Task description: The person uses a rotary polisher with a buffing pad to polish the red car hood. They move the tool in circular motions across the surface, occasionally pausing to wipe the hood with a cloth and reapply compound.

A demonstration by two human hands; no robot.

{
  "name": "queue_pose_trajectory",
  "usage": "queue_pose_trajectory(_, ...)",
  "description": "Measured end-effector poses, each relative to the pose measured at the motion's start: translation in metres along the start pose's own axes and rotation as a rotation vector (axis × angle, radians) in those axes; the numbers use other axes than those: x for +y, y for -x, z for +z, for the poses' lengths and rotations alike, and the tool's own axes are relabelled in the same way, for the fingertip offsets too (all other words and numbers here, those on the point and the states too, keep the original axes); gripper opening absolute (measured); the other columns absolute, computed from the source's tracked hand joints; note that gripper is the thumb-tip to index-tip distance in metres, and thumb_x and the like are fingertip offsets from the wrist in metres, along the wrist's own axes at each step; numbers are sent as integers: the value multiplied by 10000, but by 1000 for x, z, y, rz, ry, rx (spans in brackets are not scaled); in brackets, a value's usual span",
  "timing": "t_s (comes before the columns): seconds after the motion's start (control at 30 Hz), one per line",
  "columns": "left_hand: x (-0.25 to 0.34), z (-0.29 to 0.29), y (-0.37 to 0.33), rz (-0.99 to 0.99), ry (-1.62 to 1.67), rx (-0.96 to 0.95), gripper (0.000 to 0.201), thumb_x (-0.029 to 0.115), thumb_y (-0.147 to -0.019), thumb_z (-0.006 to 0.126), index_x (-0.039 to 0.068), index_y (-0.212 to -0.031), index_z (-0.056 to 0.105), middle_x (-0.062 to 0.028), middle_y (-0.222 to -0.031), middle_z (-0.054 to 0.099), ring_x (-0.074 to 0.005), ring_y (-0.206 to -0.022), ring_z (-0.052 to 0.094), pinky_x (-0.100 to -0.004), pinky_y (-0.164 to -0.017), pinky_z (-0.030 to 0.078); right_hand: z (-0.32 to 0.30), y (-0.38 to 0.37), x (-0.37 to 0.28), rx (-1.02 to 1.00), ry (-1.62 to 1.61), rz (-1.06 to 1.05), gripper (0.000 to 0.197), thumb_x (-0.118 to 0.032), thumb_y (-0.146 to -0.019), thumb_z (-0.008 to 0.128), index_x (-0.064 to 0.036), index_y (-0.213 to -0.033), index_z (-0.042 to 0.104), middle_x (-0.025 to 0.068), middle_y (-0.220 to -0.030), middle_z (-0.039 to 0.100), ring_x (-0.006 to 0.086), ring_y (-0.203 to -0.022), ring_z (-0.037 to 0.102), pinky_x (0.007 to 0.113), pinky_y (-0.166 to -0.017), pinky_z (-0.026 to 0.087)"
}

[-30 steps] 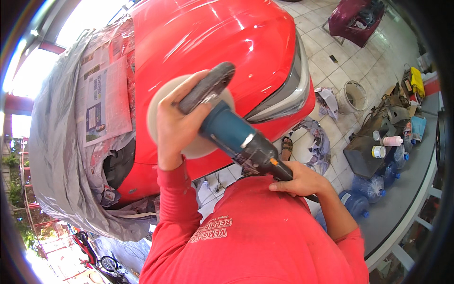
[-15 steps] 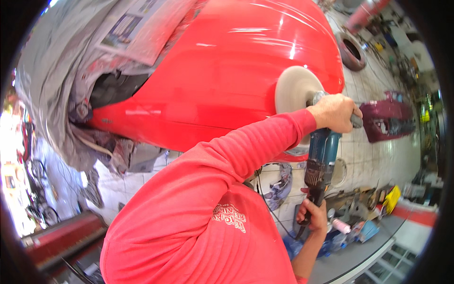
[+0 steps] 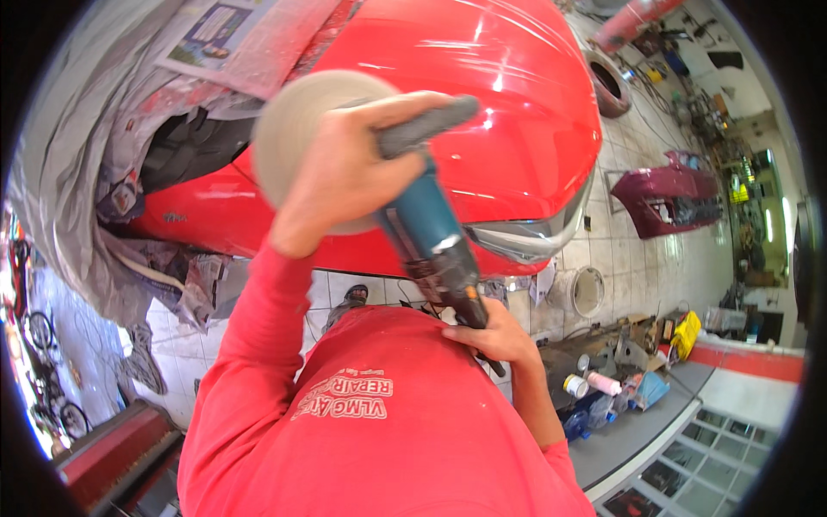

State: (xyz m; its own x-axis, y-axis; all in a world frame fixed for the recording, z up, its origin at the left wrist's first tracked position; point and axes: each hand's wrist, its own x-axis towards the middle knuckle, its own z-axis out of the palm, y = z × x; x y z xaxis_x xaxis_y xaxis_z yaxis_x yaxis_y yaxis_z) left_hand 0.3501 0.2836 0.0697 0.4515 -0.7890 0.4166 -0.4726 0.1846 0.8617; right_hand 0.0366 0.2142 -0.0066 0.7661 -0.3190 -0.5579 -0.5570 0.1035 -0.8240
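Note:
A blue and black polisher (image 3: 422, 211) slants across the middle of the view in both my hands. My left hand (image 3: 345, 168) is wrapped round its dark grey side handle, near the head. Lower down, my right hand (image 3: 500, 334) grips the black rear end close to my red shirt. The round pale pad (image 3: 297, 116) is smeared by motion and partly hidden behind my left hand. It lies over the left part of a glossy red car panel (image 3: 491, 112); whether it touches the paint I cannot tell.
Grey sheeting (image 3: 73, 155) and newspaper (image 3: 202, 39) cover the car's left part. A headlight (image 3: 525, 239) sits at its near right corner. Beyond are a tyre (image 3: 607, 84), a maroon bumper (image 3: 663, 202) and a bucket (image 3: 588, 291). Bottles and tools crowd a grey bench (image 3: 616, 431) at right.
The polisher and both hands have swung left, from the panel's right side to its left part. My left arm is now bent closer to my body, and the pad looks larger.

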Motion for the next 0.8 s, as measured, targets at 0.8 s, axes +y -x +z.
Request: queue_pose_trajectory(0.8, -8, 288, -120, 146, 154, -69, 452, 308, -855, 854, 81, -1231, 749, -157, -983, 793, -357, -947, 780, -426, -897, 598, -231, 117, 46, 194, -398, 278, 580, -123, -905, 812, 26, -1416, 583, 64, -674, 555, 208, -518, 582, 403, -530, 515)
